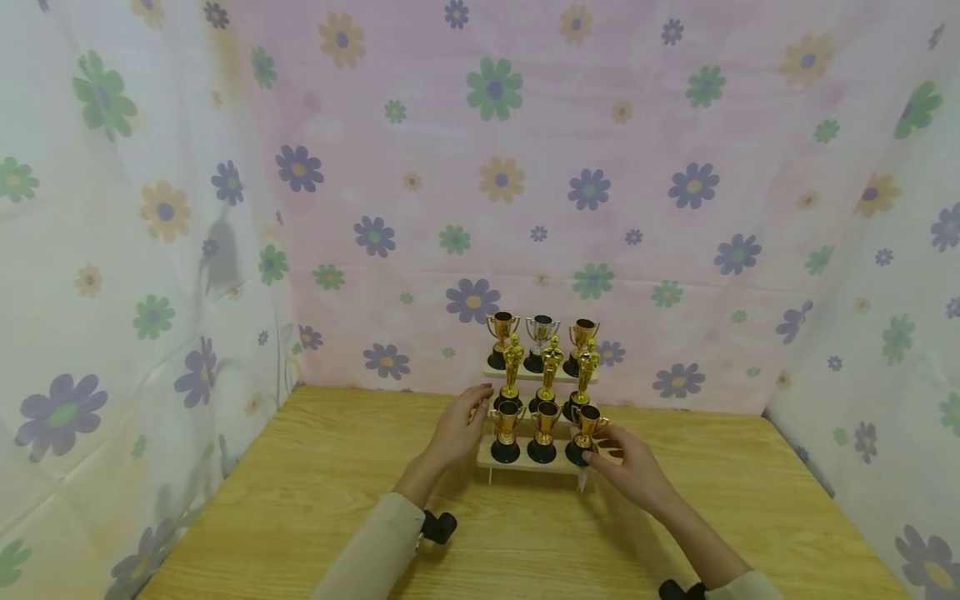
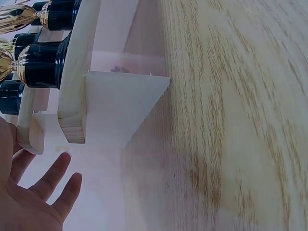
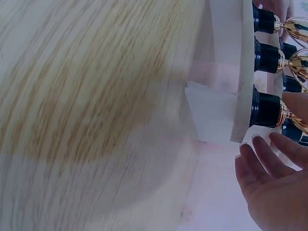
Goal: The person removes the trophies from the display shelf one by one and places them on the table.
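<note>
A tiered wooden stand (image 1: 528,467) bears three rows of small trophies on black bases. Two gold cups flank a silver cup (image 1: 542,327) on the top shelf; three gold statuettes (image 1: 551,367) fill the middle one. Along the bottom shelf stand three gold cups. My left hand (image 1: 453,429) is at the stand's left side, fingers spread, with part of it right at the middle shelf's end (image 2: 32,137). On the other side, my right hand (image 1: 637,471) has its thumb at the base of the front right cup (image 1: 589,415), its other fingers loosely extended beside the shelf.
The stand rests on a wood-grain table (image 1: 337,467), whose back edge meets a pink flowered cloth (image 1: 420,183). Flowered cloth also hangs at the left and right sides. Each wrist wears a black camera mount (image 1: 438,527).
</note>
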Action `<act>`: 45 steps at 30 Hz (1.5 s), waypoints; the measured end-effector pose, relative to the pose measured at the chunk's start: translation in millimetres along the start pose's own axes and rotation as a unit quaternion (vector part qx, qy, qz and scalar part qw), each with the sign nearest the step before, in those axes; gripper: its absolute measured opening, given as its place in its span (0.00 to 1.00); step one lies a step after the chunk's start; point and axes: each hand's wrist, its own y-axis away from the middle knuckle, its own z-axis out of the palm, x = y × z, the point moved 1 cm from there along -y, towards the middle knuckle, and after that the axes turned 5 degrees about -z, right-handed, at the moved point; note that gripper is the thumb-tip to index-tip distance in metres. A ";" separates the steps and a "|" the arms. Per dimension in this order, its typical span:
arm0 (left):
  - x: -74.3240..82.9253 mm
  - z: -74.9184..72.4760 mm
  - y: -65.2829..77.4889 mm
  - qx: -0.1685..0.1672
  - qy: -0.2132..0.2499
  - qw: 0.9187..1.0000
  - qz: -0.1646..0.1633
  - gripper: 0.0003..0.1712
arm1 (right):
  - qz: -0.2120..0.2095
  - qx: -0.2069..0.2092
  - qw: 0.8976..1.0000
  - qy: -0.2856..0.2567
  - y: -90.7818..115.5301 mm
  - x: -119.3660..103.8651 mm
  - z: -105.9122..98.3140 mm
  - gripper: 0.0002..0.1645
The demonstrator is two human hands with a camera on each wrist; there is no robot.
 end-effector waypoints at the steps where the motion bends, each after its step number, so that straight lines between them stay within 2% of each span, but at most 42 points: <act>1: 0.0 0.0 -0.1 0.001 -0.002 1.000 0.002 0.19 | -0.002 0.002 1.000 0.000 -0.5 0.1 0.0 0.22; 14: -3.2 0.2 3.2 -0.009 -0.057 0.998 0.006 0.21 | 0.011 0.019 1.000 -0.003 -4.5 3.1 5.9 0.19; 21: -0.7 -0.3 0.6 -0.023 -0.033 0.999 0.027 0.22 | 0.023 0.034 0.999 -0.011 -8.1 4.5 7.5 0.16; 32: -1.2 -0.9 4.2 -0.029 -0.036 0.999 0.019 0.23 | 0.028 0.034 0.999 -0.008 -8.0 5.8 9.2 0.16; 39: -2.9 0.1 3.3 -0.033 -0.023 0.999 0.001 0.22 | 0.019 0.034 0.999 0.004 -8.3 6.2 8.8 0.14; 45: -2.1 -0.5 1.7 -0.035 -0.019 0.999 0.000 0.22 | 0.007 0.037 0.999 0.003 -10.6 8.1 8.9 0.14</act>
